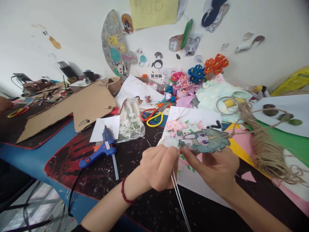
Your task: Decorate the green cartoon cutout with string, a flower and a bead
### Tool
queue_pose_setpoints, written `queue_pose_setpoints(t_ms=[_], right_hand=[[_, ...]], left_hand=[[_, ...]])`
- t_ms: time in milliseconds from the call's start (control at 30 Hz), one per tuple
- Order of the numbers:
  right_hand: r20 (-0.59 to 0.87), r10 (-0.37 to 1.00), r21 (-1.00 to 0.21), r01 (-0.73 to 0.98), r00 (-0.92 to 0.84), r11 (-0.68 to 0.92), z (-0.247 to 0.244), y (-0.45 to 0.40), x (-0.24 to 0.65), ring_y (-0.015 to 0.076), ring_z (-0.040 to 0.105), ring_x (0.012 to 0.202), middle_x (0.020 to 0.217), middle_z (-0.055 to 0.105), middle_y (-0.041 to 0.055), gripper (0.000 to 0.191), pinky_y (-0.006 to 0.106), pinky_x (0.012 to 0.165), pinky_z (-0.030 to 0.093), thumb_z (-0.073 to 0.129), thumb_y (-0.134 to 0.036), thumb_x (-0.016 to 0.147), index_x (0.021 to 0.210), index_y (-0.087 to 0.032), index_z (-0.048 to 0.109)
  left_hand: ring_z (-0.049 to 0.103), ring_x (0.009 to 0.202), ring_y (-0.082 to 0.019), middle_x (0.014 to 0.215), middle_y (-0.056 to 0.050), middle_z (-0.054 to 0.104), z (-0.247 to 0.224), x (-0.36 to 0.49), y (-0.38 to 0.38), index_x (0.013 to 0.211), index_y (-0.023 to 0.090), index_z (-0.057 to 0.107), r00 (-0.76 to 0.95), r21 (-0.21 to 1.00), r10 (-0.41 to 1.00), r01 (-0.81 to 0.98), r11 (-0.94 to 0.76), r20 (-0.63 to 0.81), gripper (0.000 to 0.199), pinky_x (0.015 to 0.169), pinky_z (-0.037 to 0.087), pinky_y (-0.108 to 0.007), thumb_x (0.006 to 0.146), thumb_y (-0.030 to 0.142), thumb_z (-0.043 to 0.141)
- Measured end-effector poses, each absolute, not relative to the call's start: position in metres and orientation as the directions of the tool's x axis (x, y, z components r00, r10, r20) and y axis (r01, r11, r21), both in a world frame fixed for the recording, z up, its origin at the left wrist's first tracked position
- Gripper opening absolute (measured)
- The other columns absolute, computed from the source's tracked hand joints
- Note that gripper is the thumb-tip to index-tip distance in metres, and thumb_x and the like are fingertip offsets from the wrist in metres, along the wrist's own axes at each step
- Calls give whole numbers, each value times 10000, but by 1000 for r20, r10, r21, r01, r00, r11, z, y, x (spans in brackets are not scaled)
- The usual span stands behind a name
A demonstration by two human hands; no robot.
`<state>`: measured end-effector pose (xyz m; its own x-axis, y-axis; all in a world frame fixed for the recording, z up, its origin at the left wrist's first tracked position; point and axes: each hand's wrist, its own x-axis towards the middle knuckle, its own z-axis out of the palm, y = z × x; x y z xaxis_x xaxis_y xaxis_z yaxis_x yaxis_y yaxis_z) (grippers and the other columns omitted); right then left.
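Observation:
A flat cut-out figure with grey-green hair [205, 140] lies sideways above the black mat [145, 206], held in my right hand [214, 167], thumb along its lower end. My left hand [160, 164], with a dark red bracelet at the wrist, is closed at the same end of the figure, its fingertips meeting the right thumb. From beneath the left fingers white cord [180, 199] hangs down toward me. What exactly the left fingers pinch is hidden. Under both hands lies a white sheet [205, 190] with pink and green pieces.
Left of my hands are a blue glue gun [98, 154] and a bag with white cord [130, 122]. Scissors [153, 116] lie ahead. Twine [267, 151] is at right, cardboard [72, 109] at left, craft flowers [196, 74] behind. A person's hand [5, 104] shows at far left.

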<state>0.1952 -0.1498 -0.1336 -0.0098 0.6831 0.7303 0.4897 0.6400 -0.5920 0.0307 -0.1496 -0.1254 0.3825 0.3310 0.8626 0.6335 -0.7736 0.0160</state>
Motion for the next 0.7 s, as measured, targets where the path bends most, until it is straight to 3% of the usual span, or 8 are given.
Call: queue_pose_setpoints(t_ms=[200, 433, 700], right_hand=[[742, 666, -549, 504, -73, 667, -134, -149, 198, 198, 737, 741, 765, 756, -24, 100, 340, 715, 598, 708, -160, 814, 809, -258, 688], [825, 556, -402, 588, -100, 702, -134, -149, 196, 212, 753, 765, 817, 776, -7, 102, 349, 775, 620, 716, -182, 815, 884, -258, 714], [786, 615, -507, 509, -57, 695, -139, -147, 199, 182, 732, 746, 790, 756, -30, 133, 321, 737, 597, 747, -130, 782, 836, -241, 698]], left_hand=[[393, 447, -103, 511, 40, 443, -122, 34, -148, 755, 164, 511, 368, 6, 330, 660, -751, 869, 174, 440, 317, -250, 875, 46, 468], [341, 442, -105, 507, 30, 423, -127, 37, -144, 723, 152, 523, 363, 10, 313, 640, -769, 877, 226, 433, 261, -277, 899, 61, 414], [407, 446, -102, 525, 20, 501, -123, 32, -152, 780, 140, 523, 349, 13, 303, 637, -771, 887, 137, 441, 341, -250, 820, 10, 505]])
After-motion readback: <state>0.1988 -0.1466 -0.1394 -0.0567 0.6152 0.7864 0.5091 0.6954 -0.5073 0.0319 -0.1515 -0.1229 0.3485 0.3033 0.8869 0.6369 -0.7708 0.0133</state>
